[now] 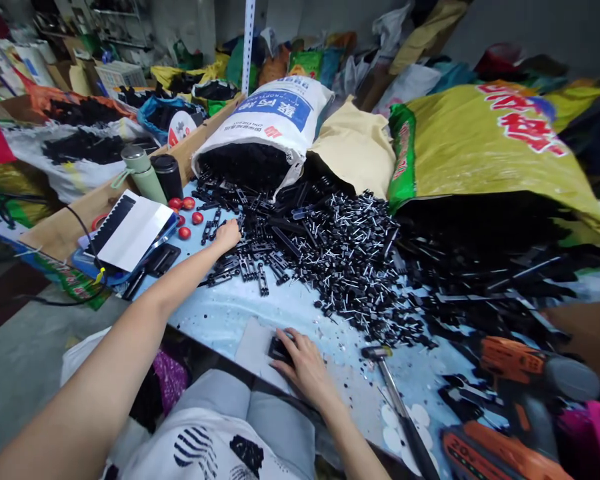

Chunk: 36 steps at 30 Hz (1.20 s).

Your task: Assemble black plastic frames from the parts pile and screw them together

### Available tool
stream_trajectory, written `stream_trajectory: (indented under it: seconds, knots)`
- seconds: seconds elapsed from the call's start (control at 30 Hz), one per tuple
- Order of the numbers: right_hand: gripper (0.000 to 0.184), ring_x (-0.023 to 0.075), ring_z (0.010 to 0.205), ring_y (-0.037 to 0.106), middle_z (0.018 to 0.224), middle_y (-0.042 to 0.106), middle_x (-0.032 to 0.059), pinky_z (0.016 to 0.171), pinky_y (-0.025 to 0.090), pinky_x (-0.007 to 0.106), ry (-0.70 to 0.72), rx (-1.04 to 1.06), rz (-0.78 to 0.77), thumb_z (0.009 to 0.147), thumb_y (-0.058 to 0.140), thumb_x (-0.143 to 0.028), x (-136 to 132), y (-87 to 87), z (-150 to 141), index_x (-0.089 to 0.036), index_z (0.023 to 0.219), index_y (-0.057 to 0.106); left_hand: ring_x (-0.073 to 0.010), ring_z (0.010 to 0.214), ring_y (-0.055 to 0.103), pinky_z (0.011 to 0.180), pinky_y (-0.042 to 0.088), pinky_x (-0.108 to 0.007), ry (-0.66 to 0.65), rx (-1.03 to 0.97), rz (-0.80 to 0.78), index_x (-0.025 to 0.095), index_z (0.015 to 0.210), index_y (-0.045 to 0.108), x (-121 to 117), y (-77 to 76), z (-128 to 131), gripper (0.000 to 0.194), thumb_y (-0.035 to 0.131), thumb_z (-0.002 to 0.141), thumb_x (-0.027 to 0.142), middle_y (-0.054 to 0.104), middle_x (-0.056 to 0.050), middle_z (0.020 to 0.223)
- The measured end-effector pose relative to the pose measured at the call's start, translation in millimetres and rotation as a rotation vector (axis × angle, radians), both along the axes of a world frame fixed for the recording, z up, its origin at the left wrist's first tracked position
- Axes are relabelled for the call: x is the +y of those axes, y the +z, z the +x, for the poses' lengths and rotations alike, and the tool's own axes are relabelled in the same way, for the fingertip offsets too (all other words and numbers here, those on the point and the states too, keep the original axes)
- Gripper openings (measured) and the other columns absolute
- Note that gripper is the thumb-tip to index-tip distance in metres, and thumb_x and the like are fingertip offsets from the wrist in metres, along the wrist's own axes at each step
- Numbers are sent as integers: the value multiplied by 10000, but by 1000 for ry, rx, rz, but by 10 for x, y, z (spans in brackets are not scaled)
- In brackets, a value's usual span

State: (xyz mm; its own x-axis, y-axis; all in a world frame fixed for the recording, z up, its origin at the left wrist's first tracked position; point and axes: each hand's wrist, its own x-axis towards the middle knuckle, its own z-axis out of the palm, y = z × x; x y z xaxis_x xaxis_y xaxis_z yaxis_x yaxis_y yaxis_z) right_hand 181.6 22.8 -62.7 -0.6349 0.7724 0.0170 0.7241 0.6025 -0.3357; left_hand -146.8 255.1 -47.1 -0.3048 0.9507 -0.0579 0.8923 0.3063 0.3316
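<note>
My left hand [229,235] reaches to the left side of a heap of slotted black plastic parts [260,253], its fingers drawn together at the pile. What lies between those fingertips is hidden. Close to the table's front edge, my right hand [303,363] is closed around a small black plastic part [281,348], resting on a grey board [253,343]. To the right of the left hand spreads a big pile of black pieces with metal pins [355,253]. A hammer [400,400] lies right of my right hand.
An orange cordless drill [510,400] stands at the front right. Behind the piles, a white sack [280,110], a tan sack [355,143] and a yellow sack [490,150] open toward me. At left are red fruits [184,233], a green bottle [143,172] and a notebook [135,233].
</note>
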Motion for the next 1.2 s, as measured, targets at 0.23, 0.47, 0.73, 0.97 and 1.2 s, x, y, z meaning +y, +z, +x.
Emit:
stream_trajectory:
  seconds: [0.23, 0.47, 0.73, 0.97, 1.2]
  knots:
    - [424, 247, 1075, 521, 1200, 545, 107, 890, 454, 399, -132, 43, 27, 898, 447, -464, -128, -113, 154, -234, 1243, 534, -259, 1097, 542, 905, 410, -320, -58, 56, 240, 105, 1218, 451, -585, 155, 4, 437, 557, 876, 356, 537, -169, 1167]
    - [499, 262, 986, 559, 1036, 623, 143, 868, 438, 399, -417, 237, -67, 883, 412, -540, -29, -106, 97, -140, 1118, 597, -246, 953, 569, 806, 441, -323, -362, 118, 305, 91, 1069, 531, -1624, -28, 517, 328, 580, 861, 340, 561, -142, 1037]
    - [477, 181, 809, 596, 953, 636, 83, 759, 483, 329, -565, 721, -181, 790, 564, -500, -71, 7, 230, -147, 1111, 540, -282, 939, 527, 736, 420, -369, -727, 299, 185, 124, 936, 585, -2716, -246, 1073, 231, 584, 849, 337, 561, -156, 1032]
    - [356, 246, 1101, 517, 1114, 546, 101, 949, 436, 437, -434, 688, 157, 748, 610, -298, -383, -21, 263, -230, 1094, 562, -244, 929, 529, 733, 423, -334, -709, 281, 108, 104, 974, 563, -2285, -224, 1135, 206, 370, 904, 85, 579, -147, 975]
    - [475, 207, 943, 628, 980, 601, 41, 863, 496, 417, -431, 1002, 15, 775, 651, -402, -587, -142, 818, -283, 1183, 438, -221, 922, 556, 803, 439, -314, -635, 200, 174, 107, 1244, 457, -2125, -88, 1091, 335, 345, 948, 215, 577, -127, 1003]
